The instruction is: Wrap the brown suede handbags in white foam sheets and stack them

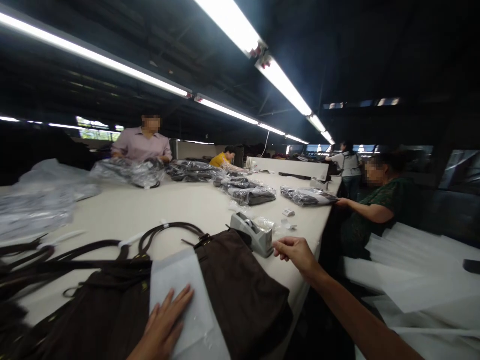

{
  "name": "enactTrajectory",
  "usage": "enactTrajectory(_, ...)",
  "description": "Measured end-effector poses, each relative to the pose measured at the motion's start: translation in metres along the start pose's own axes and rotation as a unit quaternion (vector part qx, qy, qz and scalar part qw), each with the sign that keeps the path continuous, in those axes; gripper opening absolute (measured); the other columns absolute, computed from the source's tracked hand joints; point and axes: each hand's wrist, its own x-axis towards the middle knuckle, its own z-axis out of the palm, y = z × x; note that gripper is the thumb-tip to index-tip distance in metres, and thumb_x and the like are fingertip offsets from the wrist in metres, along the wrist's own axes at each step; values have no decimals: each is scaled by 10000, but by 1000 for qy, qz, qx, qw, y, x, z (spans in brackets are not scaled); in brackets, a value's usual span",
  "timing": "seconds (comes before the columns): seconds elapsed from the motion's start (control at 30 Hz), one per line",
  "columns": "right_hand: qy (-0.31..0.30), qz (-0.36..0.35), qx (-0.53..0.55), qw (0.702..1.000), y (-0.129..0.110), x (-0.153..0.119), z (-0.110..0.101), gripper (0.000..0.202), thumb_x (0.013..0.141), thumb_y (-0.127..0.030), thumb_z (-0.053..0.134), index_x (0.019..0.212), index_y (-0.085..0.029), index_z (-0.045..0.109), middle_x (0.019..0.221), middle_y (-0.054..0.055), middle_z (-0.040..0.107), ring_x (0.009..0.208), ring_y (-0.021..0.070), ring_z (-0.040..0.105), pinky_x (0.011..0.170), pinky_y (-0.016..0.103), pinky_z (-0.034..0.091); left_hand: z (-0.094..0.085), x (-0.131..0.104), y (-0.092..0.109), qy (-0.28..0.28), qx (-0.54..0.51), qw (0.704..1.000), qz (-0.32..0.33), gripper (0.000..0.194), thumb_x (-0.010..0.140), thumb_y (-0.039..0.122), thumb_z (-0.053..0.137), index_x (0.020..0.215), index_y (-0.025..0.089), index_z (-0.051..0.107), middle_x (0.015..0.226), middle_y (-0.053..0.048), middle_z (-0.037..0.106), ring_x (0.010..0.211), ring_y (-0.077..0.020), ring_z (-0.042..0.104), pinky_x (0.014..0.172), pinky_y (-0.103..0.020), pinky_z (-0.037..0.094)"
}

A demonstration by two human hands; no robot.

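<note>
My left hand (165, 322) lies with fingers spread on a whitish wrapping sheet (176, 272), pressing it against a dark brown handbag (240, 280). The sheet is folded over the bag's middle. The bag's looped handles (170, 227) reach back across the table. At the front end of a grey tape dispenser (253, 234), my right hand (294, 255) is closed in a pinch. Whatever is between its fingertips is too small to make out. More brown bags (101, 310) with handles lie to the left, partly cut off by the frame.
Clear plastic bags (45, 195) are heaped at left. Wrapped bags (247, 190) lie along the white table (187, 200). A person in a dark green top (386, 200) touches one at right; others stand behind the table. White sheets (408, 265) are stacked at lower right.
</note>
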Motion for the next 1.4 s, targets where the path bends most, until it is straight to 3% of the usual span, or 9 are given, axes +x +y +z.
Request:
enactTrajectory(0.1,-160,31,151,975,-47,-50,39,398,702,-500,739,745,-107,691,651,57,676,509,100,555,481,212,422,-15,-3,7,-82,-118,989,-30,606,859,173,262,1464,183,287,1562,-14,174,1449,-245,-3,1186,-539,41)
enactTrajectory(0.2,-270,107,235,927,-75,-93,87,450,637,-513,787,724,-87,673,603,57,664,446,103,563,415,196,414,-26,-4,13,-112,-169,978,-43,658,824,188,301,1477,134,242,1581,-12,140,1449,-209,-72,1190,-477,-41)
enactTrajectory(0.33,-283,159,282,903,-76,-110,142,534,532,-564,821,671,-84,632,565,55,649,425,121,577,394,205,432,-31,-8,17,-102,-192,975,-51,662,832,246,303,1477,115,236,1578,-38,156,1455,-206,-42,1193,-472,-19)
enactTrajectory(0.43,-259,176,269,911,-68,-101,162,533,501,-554,834,636,-84,620,558,60,649,431,119,578,403,203,433,-29,-8,17,-94,-205,972,-61,664,840,272,302,1480,116,223,1578,-55,152,1455,-223,-43,1185,-507,-5)
enactTrajectory(0.67,-250,215,250,910,-57,-75,167,294,620,-283,836,726,-60,676,566,25,632,423,28,492,394,118,327,-21,-6,16,-79,-228,969,-45,726,741,138,355,1462,104,277,1567,-61,218,1461,-232,-12,1196,-482,-35)
enactTrajectory(0.83,-272,257,304,876,-52,-60,164,219,678,-207,816,778,-73,674,571,-8,590,422,0,441,394,86,295,-25,-10,20,-59,-256,964,-34,694,771,372,513,1421,165,381,1561,-83,241,1464,-285,-12,1190,-519,-33)
enactTrajectory(1.07,-325,269,330,844,-46,-54,161,252,681,-203,813,844,-64,681,631,-5,584,423,-11,449,376,63,294,-27,-11,29,12,-310,950,-38,606,749,585,539,1217,201,518,1383,-122,511,1453,-328,155,1194,-534,56)
enactTrajectory(1.27,-370,272,302,835,-39,-56,161,346,652,-282,852,870,-70,688,620,-16,573,412,-12,437,370,67,282,-22,-7,24,-7,-336,941,-45,609,710,585,523,1193,216,565,1466,-100,436,1464,-343,39,1179,-547,-54)
enactTrajectory(1.4,-390,275,309,823,-36,-55,158,414,649,-311,864,953,-90,690,592,-36,561,397,-15,434,375,63,282,-29,-3,20,-33,-355,933,-50,504,687,584,513,981,202,659,1441,-108,467,1461,-353,61,1184,-534,-49)
